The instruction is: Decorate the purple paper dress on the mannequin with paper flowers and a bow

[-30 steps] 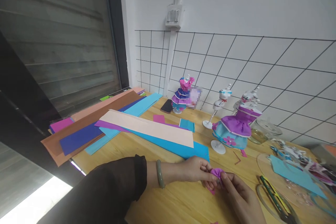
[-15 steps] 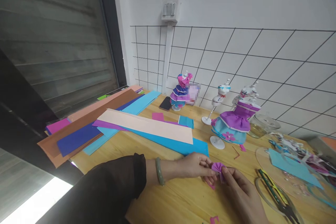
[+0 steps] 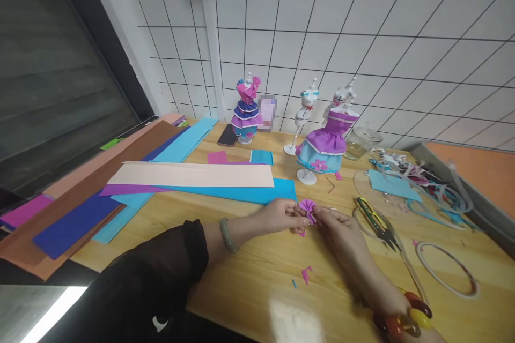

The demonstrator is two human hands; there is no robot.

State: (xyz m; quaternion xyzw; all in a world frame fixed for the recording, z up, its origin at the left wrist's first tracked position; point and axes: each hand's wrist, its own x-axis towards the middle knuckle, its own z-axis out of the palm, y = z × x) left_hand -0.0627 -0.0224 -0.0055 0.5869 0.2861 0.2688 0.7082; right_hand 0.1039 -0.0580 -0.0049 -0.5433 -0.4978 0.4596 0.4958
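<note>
Between my two hands is a small pleated purple paper fan [image 3: 308,209], gathered at its middle and held just above the wooden table. My left hand [image 3: 279,215], with a jade bangle on its wrist, pinches the fan's left side between thumb and fingers. From the right, my right hand [image 3: 337,225] grips its other edge; a beaded bracelet [image 3: 408,316] circles that wrist. Beyond them stands a mini dress form in a purple and blue paper dress [image 3: 326,142] with a pink flower. Scissors with yellow-green handles [image 3: 377,222] lie right of my right hand.
Crepe paper strips [image 3: 193,174] in several colours cover the left and middle of the table [image 3: 249,268]. A layered dress form [image 3: 245,112], a phone [image 3: 228,135] and a bare form [image 3: 308,107] stand or lie at the back. Ribbons, a glass jar [image 3: 358,144] and a ring [image 3: 446,268] sit at right.
The view has tilted down and turned right, bringing the bracelet, ring and tray into sight. The purple fan now shows more spread and rounded, still held by both hands.
</note>
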